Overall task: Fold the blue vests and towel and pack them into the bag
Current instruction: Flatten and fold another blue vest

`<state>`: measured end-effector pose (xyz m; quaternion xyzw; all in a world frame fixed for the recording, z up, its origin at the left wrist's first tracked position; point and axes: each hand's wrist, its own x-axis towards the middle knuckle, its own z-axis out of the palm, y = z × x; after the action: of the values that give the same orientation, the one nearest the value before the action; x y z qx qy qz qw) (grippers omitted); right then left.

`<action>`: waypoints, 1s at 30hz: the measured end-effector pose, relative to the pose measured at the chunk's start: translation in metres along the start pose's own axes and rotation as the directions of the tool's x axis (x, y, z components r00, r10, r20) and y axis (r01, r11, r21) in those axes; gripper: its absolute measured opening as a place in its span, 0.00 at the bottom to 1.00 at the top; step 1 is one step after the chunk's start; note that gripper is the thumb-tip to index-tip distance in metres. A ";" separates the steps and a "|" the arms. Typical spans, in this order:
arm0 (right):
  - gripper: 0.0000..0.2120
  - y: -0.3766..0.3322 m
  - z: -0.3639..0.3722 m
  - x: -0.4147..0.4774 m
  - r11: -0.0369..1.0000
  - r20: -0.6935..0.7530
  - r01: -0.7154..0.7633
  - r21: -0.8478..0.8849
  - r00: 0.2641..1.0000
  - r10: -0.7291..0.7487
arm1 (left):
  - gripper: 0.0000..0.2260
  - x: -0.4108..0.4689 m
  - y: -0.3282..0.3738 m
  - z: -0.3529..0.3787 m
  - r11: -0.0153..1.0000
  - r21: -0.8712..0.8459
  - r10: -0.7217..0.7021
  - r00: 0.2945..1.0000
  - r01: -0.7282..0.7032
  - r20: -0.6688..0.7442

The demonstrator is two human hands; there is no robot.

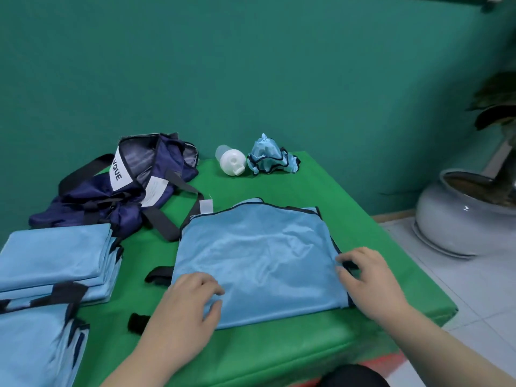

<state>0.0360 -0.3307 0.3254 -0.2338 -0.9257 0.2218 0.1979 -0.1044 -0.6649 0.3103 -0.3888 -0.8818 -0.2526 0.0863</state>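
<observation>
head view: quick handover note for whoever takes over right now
Left hand rests on the near left corner of the flat vest, fingers curled, grip unclear; right hand pinches its right edge.
Done: folded pile on the table's left, open bag behind it.
To do: fold this vest and the crumpled vest at the back, then pack.
</observation>
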 end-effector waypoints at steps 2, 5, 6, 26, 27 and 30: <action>0.12 0.000 -0.005 -0.018 0.992 -0.006 0.021 -0.125 1.000 -0.022 | 0.12 -0.008 0.009 0.004 0.998 0.053 0.044 0.999 -0.043 -0.013; 0.17 -0.005 -0.010 -0.038 0.955 0.062 -0.004 -0.298 0.998 0.023 | 0.12 -0.016 0.018 0.010 0.992 0.100 0.074 0.997 -0.071 -0.018; 0.18 -0.007 -0.010 -0.042 0.948 0.074 -0.014 -0.318 0.996 0.040 | 0.13 -0.018 0.017 0.013 0.991 0.119 0.069 0.997 -0.067 -0.014; 0.16 0.040 -0.033 -0.018 0.982 0.040 0.029 -0.186 0.999 -0.022 | 0.08 -0.028 -0.004 0.034 0.994 0.016 -0.109 0.994 0.109 -0.007; 0.16 0.039 -0.029 -0.024 0.979 0.013 0.089 -0.183 0.996 -0.088 | 0.12 -0.028 -0.002 0.034 0.995 0.013 -0.097 0.995 0.097 -0.008; 0.14 0.036 -0.016 -0.041 0.931 -0.023 0.311 -0.190 0.947 -0.321 | 0.17 -0.028 0.000 0.029 0.999 0.009 -0.041 0.999 0.041 -0.019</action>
<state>0.0888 -0.3182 0.3093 -0.1050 -0.9621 0.0944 0.2333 -0.0837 -0.6677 0.2755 -0.3680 -0.8898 -0.2540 0.0913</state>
